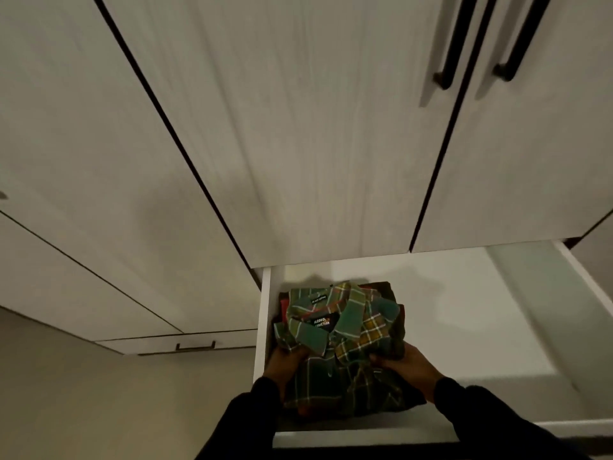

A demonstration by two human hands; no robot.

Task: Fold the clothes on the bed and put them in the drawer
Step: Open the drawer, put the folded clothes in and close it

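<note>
Plaid in green and yellow, the folded shirt point(338, 346) sits low in the open drawer point(464, 313) at its left end, left hand point(285, 363) and right hand point(406, 368) each gripping a side. This looks like the stowing step; next, I'd judge, both hands let go and the drawer gets pushed in. Beyond, closed wardrobe doors point(298, 144) with dark handles point(454, 44) overhang; darker clothes point(384, 288) lie under the shirt.

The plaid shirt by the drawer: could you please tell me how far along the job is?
Done: the plaid shirt is folded. In hand: the left hand and right hand grip it at the left end of the open drawer. Left: letting go. The bed is out of view.
</note>
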